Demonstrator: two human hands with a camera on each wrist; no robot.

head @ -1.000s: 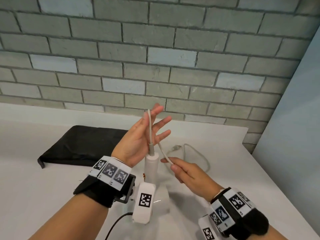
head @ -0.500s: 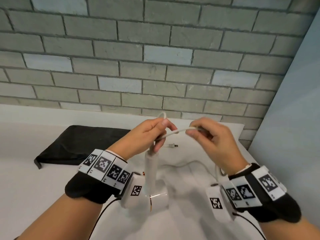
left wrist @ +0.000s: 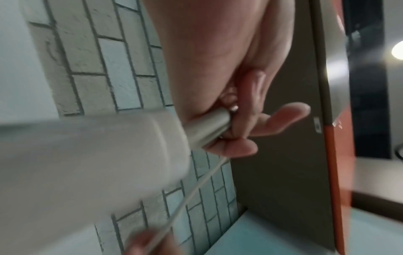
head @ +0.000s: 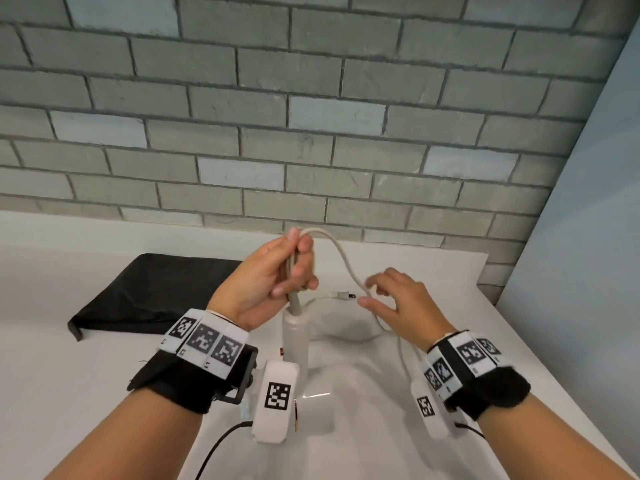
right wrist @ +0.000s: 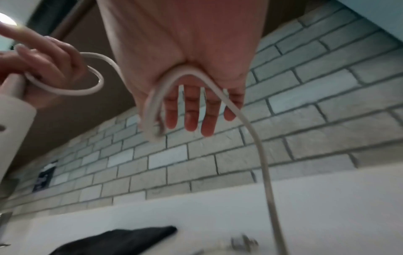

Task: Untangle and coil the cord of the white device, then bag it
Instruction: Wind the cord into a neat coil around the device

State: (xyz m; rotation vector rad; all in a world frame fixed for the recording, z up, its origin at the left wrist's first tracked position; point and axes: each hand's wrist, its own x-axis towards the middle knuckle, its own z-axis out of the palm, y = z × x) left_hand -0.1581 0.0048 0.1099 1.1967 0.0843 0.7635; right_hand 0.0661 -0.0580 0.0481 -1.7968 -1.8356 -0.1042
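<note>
The white device point(head: 295, 337) stands upright over the table, its grey cord collar point(left wrist: 207, 126) held in my left hand point(head: 277, 271). That hand also grips a loop of the white cord point(head: 341, 254) at its fingertips. From there the cord arcs down and right to my right hand point(head: 401, 303). In the right wrist view the cord point(right wrist: 187, 72) lies across that palm by the thumb, and the fingers point(right wrist: 191, 112) are straight and spread. The plug point(head: 344, 295) rests on the table between my hands. A flat black bag point(head: 149, 289) lies at the back left.
The white table point(head: 69, 375) ends at a grey brick wall behind and a pale blue wall point(head: 588, 237) on the right. Slack cord point(head: 388, 327) trails on the table under my right hand. A thin black cable point(head: 221, 441) hangs from my left wrist camera.
My right hand has dropped down and to the right from beside the left hand, its fingers now loose along the cord. My left hand keeps its hold and now has a cord loop.
</note>
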